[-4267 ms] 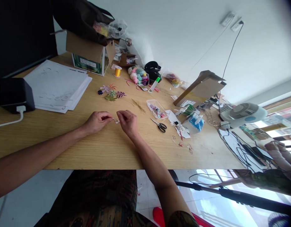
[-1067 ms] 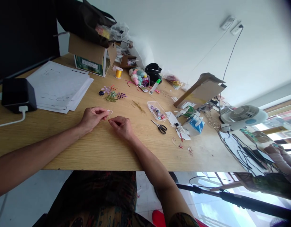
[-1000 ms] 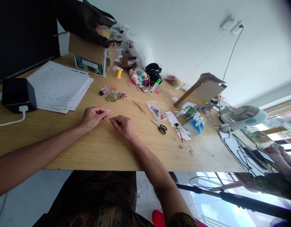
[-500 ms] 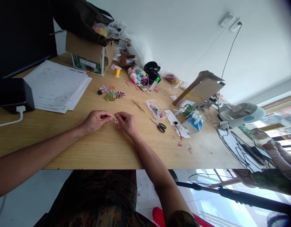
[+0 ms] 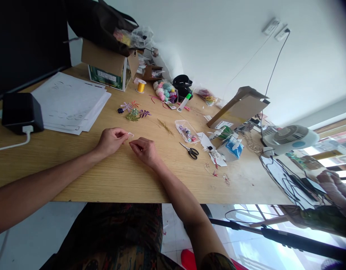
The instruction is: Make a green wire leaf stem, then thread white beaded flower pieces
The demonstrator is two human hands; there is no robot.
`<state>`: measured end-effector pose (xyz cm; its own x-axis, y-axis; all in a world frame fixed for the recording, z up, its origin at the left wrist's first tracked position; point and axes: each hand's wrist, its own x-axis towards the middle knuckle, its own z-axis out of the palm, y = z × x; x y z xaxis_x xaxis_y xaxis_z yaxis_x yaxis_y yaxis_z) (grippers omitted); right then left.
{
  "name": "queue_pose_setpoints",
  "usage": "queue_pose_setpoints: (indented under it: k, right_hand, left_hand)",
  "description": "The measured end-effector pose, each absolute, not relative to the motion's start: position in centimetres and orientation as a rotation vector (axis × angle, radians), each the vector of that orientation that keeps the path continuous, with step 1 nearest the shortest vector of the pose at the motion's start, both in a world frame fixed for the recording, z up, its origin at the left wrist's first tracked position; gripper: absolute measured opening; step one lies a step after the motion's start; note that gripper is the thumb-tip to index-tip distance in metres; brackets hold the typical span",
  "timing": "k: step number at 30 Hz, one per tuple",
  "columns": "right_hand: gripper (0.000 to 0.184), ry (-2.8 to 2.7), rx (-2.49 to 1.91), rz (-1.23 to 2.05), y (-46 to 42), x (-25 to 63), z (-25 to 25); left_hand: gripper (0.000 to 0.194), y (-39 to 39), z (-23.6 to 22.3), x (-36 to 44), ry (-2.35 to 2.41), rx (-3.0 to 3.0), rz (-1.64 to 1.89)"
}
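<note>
My left hand (image 5: 111,139) rests on the wooden table (image 5: 128,176) with its fingers pinched on a small pale beaded wire loop (image 5: 130,134). My right hand (image 5: 144,150) lies just right of it, fingers curled in a pinch near the loop's lower end; what it grips is too fine to make out. Finished beaded flowers (image 5: 132,111) lie a little beyond both hands. A small bundle of thin gold wire pieces (image 5: 165,126) lies to the right of them.
Scissors (image 5: 190,150), a clear bag of beads (image 5: 186,132) and paper scraps lie to the right. A stack of white sheets (image 5: 70,103), a black box (image 5: 21,111), a cardboard box (image 5: 108,67), a yellow spool (image 5: 140,86) and a fan (image 5: 291,138) ring the table. Another person's hand (image 5: 334,183) shows at far right.
Both hands have shifted slightly left and back on the table. The right hand has drawn down and away from the loop, as it did a second ago.
</note>
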<state>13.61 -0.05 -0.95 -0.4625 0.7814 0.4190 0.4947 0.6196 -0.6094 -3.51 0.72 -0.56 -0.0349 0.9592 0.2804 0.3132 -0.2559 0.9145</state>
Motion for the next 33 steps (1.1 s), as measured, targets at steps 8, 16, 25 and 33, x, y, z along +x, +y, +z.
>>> queue_pose_setpoints:
  k: [8, 16, 25, 33]
  right_hand:
    - [0.024, -1.912, -1.105, 0.458, 0.5, 14.6, -0.1]
    - [0.026, -1.743, -1.158, 0.868, 1.4, 14.3, -1.9]
    - [0.020, -1.993, -1.048, 0.756, 0.3, 13.2, -1.6]
    - [0.021, -2.103, -0.994, 0.490, 0.1, 13.8, -0.7]
  left_hand:
    - [0.022, 0.2, -0.4, -3.1, 1.085, 2.125, 1.134]
    - [0.019, 0.1, 0.4, -3.1, 1.132, 1.659, 1.269]
    - [0.020, 0.5, 0.2, -2.9, 1.116, 1.164, 1.369]
    - [0.019, 0.9, -0.8, -3.6, 1.346, 1.733, 1.297]
